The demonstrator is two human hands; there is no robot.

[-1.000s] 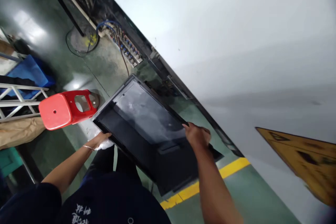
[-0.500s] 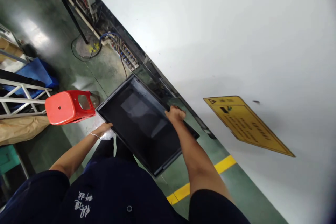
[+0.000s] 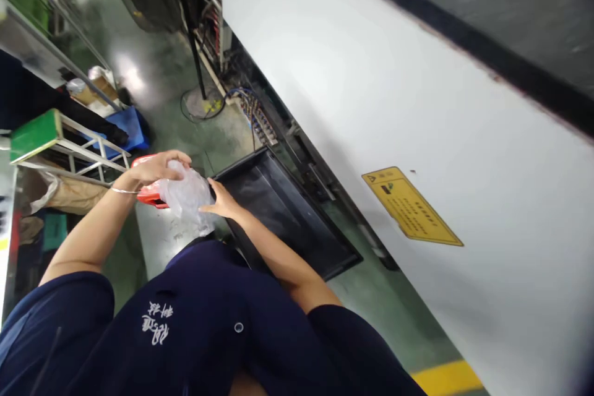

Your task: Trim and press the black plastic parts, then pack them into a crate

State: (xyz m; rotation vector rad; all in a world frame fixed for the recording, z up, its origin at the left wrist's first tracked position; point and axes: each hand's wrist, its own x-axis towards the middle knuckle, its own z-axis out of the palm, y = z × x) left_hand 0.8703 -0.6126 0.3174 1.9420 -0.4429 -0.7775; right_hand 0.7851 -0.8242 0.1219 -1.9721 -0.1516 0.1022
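A crumpled clear plastic bag (image 3: 185, 193) hangs in front of my body, between my two hands. My left hand (image 3: 160, 168) is closed on its upper left side, with the fingers curled over it. My right hand (image 3: 225, 201) is at the bag's right side, thumb and fingers spread apart, the thumb at the plastic. Beyond my right wrist lies a black rectangular tray (image 3: 288, 210) with raised edges; my right forearm covers part of it. A red plastic stool (image 3: 151, 197) shows under my left hand, mostly hidden by hand and bag.
A large white machine panel (image 3: 315, 99) with a yellow warning label (image 3: 411, 205) rises on the right. Valves and hoses (image 3: 257, 117) sit near its base. At left are a green-topped step stand (image 3: 37, 136), a blue crate (image 3: 132, 127) and another person's dark-clothed leg (image 3: 60, 102).
Both hands have let go of the black tray, which now sits lower. They have moved left to the plastic bag, and my left hand has taken hold of it. The view has shifted.
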